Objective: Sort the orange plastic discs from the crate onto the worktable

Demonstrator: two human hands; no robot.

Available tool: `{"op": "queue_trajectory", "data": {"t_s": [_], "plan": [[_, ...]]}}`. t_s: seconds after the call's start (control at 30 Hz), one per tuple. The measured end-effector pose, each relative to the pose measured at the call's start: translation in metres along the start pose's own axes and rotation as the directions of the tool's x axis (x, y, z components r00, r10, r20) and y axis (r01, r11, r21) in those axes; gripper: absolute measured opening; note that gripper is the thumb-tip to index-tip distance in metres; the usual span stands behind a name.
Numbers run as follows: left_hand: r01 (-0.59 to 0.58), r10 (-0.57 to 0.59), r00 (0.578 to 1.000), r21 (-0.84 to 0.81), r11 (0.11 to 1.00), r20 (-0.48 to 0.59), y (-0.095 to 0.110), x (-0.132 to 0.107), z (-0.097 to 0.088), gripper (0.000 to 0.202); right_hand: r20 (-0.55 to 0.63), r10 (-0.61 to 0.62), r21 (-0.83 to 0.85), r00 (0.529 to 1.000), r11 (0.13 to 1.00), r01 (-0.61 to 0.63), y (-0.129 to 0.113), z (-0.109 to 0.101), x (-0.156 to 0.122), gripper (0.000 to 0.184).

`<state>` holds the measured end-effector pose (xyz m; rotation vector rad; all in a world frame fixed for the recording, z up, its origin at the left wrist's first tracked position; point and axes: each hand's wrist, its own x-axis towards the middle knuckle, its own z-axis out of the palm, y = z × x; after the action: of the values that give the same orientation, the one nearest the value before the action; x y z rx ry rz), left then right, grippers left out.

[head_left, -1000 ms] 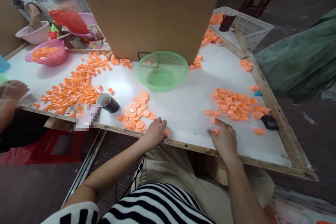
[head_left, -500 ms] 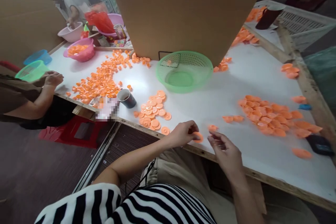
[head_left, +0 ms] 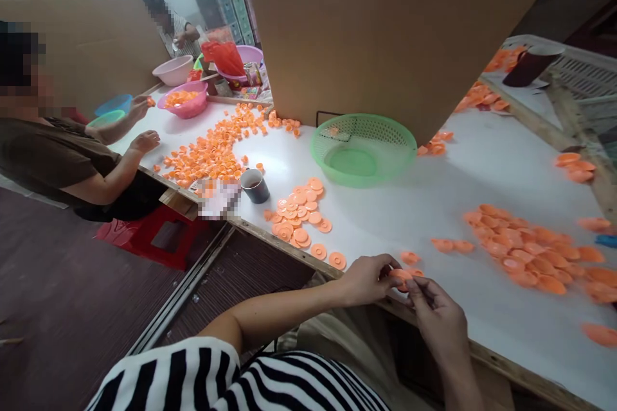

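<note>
My left hand (head_left: 369, 279) pinches a round orange plastic disc (head_left: 399, 275) above the table's front edge. My right hand (head_left: 436, 311) has its thumb and fingers closed at the right side of that disc; whether a second orange piece is between them is hard to make out. Just behind the hands lies a small orange piece (head_left: 411, 257). Flat orange discs (head_left: 299, 212) are spread in a loose pile to the left, with a single disc (head_left: 337, 261) nearest my left hand. Oval, cupped orange pieces (head_left: 523, 244) are heaped to the right.
A green perforated basket (head_left: 359, 170) stands by a tall cardboard panel (head_left: 385, 32). A dark mug (head_left: 254, 186) sits near the front edge beside a pile of small orange parts (head_left: 207, 154). Another person (head_left: 62, 148) sits at left by a pink basin (head_left: 186, 106).
My hands have come together at the disc; before, my right hand was apart from it, beside a loose orange piece. The view has shifted left, and the neighbouring person's arm has reached toward the pink basin.
</note>
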<state>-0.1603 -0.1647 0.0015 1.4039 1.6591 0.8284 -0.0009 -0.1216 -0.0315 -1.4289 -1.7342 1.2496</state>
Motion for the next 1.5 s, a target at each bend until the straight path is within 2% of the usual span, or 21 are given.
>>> {"op": "queue_trajectory", "data": {"t_s": [0.17,0.27,0.4,0.57,0.67,0.77,0.83,0.9,0.97,1.07,1.13,1.23,1.37,1.5], "plan": [[-0.035,0.039,0.999,0.098,0.995,-0.033,-0.006,-0.004,0.003,0.030,0.001,-0.020,-0.041,1.000,0.999,0.020,0.005,0.004,0.005,0.054],[-0.079,0.088,0.994,0.140,0.987,-0.062,-0.005,-0.006,0.004,0.031,-0.026,-0.051,-0.017,0.998,0.999,0.050,0.001,0.005,0.005,0.053],[-0.071,0.085,0.994,0.175,0.982,-0.073,-0.005,-0.006,0.006,0.035,-0.036,-0.067,-0.004,0.997,0.998,0.067,-0.005,0.006,0.005,0.052],[-0.080,0.097,0.991,0.178,0.981,-0.088,-0.009,-0.005,0.009,0.034,-0.038,-0.062,0.023,0.997,0.998,0.063,-0.003,0.009,0.008,0.054],[-0.118,0.136,0.984,0.149,0.982,-0.114,-0.012,-0.009,0.005,0.032,-0.047,-0.068,-0.008,0.997,0.998,0.068,-0.001,0.010,0.008,0.054],[-0.166,0.200,0.963,0.186,0.968,-0.182,-0.021,-0.021,-0.018,0.031,-0.041,-0.070,-0.040,0.997,0.997,0.068,0.000,0.009,0.008,0.051],[-0.115,0.190,0.942,0.267,0.957,-0.276,-0.034,-0.030,-0.045,0.033,-0.036,-0.055,-0.045,0.998,0.998,0.053,0.001,0.009,0.008,0.050],[0.030,0.132,0.902,0.365,0.931,-0.411,-0.050,-0.038,-0.077,0.044,-0.034,-0.038,-0.043,0.999,0.998,0.037,0.002,0.011,0.010,0.050],[0.206,0.057,0.863,0.453,0.867,-0.502,-0.067,-0.043,-0.108,0.069,-0.035,-0.030,-0.040,0.999,0.999,0.028,0.002,0.014,0.012,0.050],[0.404,-0.090,0.855,0.547,0.733,-0.511,-0.086,-0.044,-0.137,0.097,-0.036,-0.044,-0.068,0.998,0.997,0.042,-0.002,0.019,0.014,0.050],[0.417,-0.154,0.884,0.598,0.685,-0.441,-0.094,-0.038,-0.143,0.104,-0.032,-0.055,-0.136,0.998,0.989,0.050,-0.005,0.021,0.014,0.049],[0.375,-0.185,0.920,0.639,0.672,-0.346,-0.097,-0.021,-0.141,0.106,-0.026,-0.050,-0.253,0.998,0.967,0.042,-0.008,0.022,0.011,0.047],[0.370,-0.128,0.913,0.653,0.661,-0.388,-0.095,0.005,-0.140,0.094,-0.023,-0.033,-0.302,0.999,0.953,0.024,-0.012,0.021,0.007,0.045],[0.371,-0.048,0.890,0.662,0.651,-0.453,-0.092,0.015,-0.143,0.079,-0.023,-0.012,-0.302,1.000,0.953,0.004,-0.016,0.021,0.005,0.044]]}}
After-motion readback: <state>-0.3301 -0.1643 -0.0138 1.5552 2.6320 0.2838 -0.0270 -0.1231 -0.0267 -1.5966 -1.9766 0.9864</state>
